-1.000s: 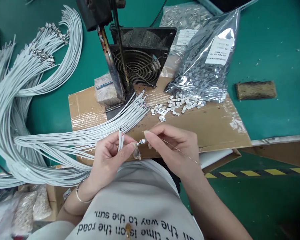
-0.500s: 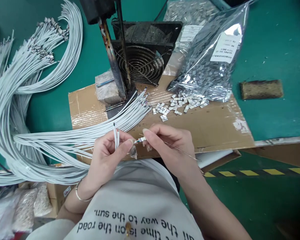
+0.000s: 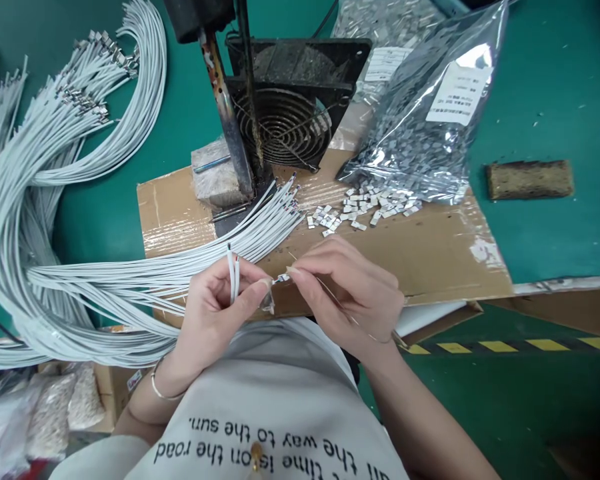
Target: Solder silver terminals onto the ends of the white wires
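Several white cables [image 3: 233, 277] are pinched in my left hand [image 3: 213, 310], with two ends standing up between the fingers. From its thumb tip one cable's fine coloured cores run to a small silvery connector [image 3: 283, 277]. At the connector's other end, the thumb and forefinger of my right hand [image 3: 355, 293] are closed on it. A thin metal wire [image 3: 330, 291], perhaps solder, also passes through the right hand, its tip poking out above the fingers. Something small and clear [image 3: 269, 304] hangs under my left thumb. Beyond my hands lies a bundle of white cables [image 3: 180, 263].
Loose connectors [image 3: 380, 203] lie on the cardboard [image 3: 430, 267] before a silvery bag [image 3: 430, 120]. Behind the cables stand a soldering iron [image 3: 230, 127], a whitish block [image 3: 217, 177] and a black fan [image 3: 280, 127]. A brown sponge-like block [image 3: 530, 180] sits right; more cables [image 3: 10, 220] fill the left.
My right hand has turned and shifted slightly right and up, its fingers now at the connector's right end. The thin wire's tip has risen. The left hand has hardly moved.
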A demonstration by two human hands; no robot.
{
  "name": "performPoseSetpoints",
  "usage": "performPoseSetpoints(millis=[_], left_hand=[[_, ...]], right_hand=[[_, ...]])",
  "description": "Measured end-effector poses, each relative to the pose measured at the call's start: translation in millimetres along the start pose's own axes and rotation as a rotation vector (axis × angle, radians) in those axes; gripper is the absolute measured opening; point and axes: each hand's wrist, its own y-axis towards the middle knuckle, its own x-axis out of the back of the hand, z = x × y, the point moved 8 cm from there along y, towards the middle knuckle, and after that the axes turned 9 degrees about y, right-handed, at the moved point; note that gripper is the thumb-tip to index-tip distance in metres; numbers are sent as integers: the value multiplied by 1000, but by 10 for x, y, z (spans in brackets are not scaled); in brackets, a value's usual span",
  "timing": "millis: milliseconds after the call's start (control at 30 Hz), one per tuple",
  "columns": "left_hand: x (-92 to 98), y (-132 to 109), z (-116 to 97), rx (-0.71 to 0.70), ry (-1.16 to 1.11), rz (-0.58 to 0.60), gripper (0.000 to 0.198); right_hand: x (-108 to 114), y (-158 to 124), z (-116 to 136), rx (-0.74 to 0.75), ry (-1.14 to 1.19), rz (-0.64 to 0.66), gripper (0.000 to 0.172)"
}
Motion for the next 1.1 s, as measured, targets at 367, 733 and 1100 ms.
performPoseSetpoints(millis=[367,733,1100], left_hand=[[10,7,2,55,25,-29,17],[25,10,-12,29,4,-28,13],[20,33,31,67,6,-37,17]], right_hand=[[-18,-60,-172,-320,94,-56,26],[-196,-242,-493,-802,537,-73,42],[-167,-279,-546,-847,586,-129,40]])
